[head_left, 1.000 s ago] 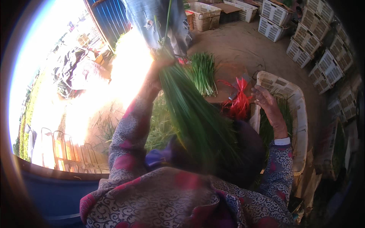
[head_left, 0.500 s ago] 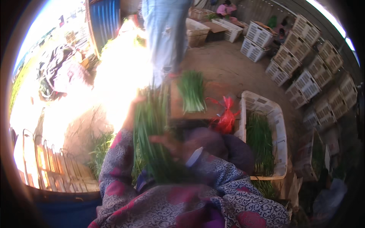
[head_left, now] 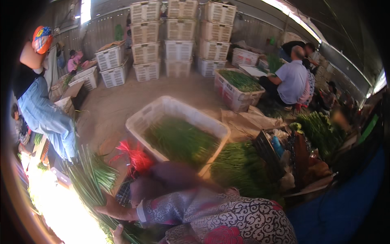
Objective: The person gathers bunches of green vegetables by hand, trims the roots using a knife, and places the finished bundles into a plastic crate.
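Note:
A long bundle of green chives lies slanted at the lower left, its tips toward the bright floor. My right hand, coming out of a patterned sleeve with a white cuff, reaches across and grips the stalks. My left hand shows only partly at the bottom edge, closed on the same bundle lower down. A bunch of red ties lies just above my hands. Beyond it stands a white plastic crate filled with cut greens.
A loose pile of greens lies right of the crate. A person in jeans stands at the left. A seated person in a light shirt works by another filled crate. Stacked white crates line the back wall.
The view has swung to the right and up, revealing the shed. The chive bundle came down from overhead to the lower left, and my right hand crossed from the red ties onto it.

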Demonstrator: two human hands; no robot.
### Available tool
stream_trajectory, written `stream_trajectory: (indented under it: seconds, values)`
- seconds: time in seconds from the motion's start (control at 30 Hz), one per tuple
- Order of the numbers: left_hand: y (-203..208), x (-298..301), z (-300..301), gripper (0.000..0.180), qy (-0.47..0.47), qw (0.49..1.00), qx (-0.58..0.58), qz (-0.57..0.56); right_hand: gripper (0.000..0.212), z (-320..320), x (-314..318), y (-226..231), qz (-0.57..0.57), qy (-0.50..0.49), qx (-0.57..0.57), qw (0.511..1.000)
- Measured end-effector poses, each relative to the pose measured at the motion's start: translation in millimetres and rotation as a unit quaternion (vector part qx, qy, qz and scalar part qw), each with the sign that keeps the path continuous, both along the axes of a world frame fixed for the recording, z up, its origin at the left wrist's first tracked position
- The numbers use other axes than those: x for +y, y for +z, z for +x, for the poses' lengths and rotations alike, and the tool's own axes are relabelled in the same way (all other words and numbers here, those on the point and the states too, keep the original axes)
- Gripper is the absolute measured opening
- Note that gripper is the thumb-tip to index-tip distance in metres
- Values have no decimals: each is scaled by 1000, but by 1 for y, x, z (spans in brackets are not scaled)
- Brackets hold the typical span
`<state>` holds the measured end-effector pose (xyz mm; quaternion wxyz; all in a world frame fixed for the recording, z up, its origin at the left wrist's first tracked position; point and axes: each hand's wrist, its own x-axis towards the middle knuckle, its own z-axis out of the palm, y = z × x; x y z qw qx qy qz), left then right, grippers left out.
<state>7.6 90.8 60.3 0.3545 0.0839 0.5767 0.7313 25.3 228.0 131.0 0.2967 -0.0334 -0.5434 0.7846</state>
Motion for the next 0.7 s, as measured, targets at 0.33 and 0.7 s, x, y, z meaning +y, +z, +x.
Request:
stream_trajectory:
  seconds: [0.33, 0.7]
  values:
    - [16, 92, 38, 42, -129, 988, 45, -72, 48, 80, 103, 22, -137, 28, 38, 989]
    - [23, 125, 66, 40, -174, 977, 63, -106, 48, 113, 102, 24, -122, -84, 10, 989]
